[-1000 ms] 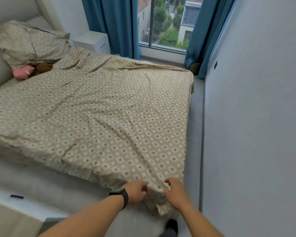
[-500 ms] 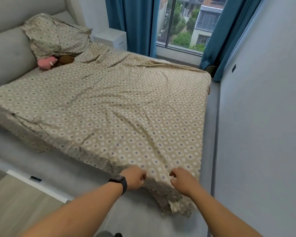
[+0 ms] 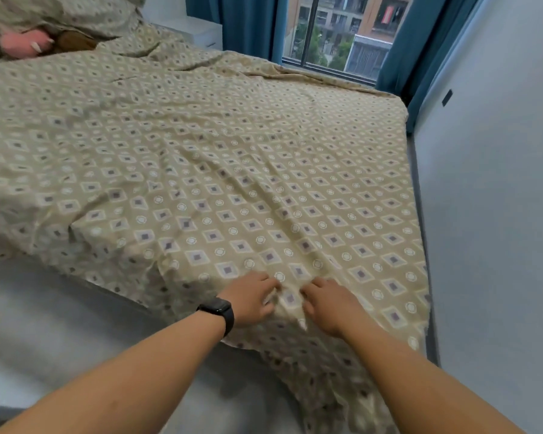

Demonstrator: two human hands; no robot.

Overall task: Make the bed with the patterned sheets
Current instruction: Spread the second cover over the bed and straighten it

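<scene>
A beige patterned sheet (image 3: pixel 201 145) with diamond and circle motifs covers the bed, wrinkled toward its near corner. That corner hangs over the grey bed frame (image 3: pixel 44 308). My left hand (image 3: pixel 251 297), with a black watch on its wrist, grips a fold of the sheet near the bed's foot edge. My right hand (image 3: pixel 329 303) grips the same fold a few centimetres to the right. A pillow (image 3: pixel 76 14) in matching fabric lies at the head of the bed, top left.
A pink soft toy (image 3: pixel 25 42) and a brown one (image 3: pixel 76 42) lie under the pillow. A grey wall (image 3: pixel 499 214) runs close along the bed's right side. Blue curtains (image 3: pixel 248 23) frame a window (image 3: pixel 336 29); a white nightstand (image 3: pixel 198 32) stands beside them.
The view has moved closer and lower over the bed. Both hands have come nearer together and bunch the sheet between them at the foot edge.
</scene>
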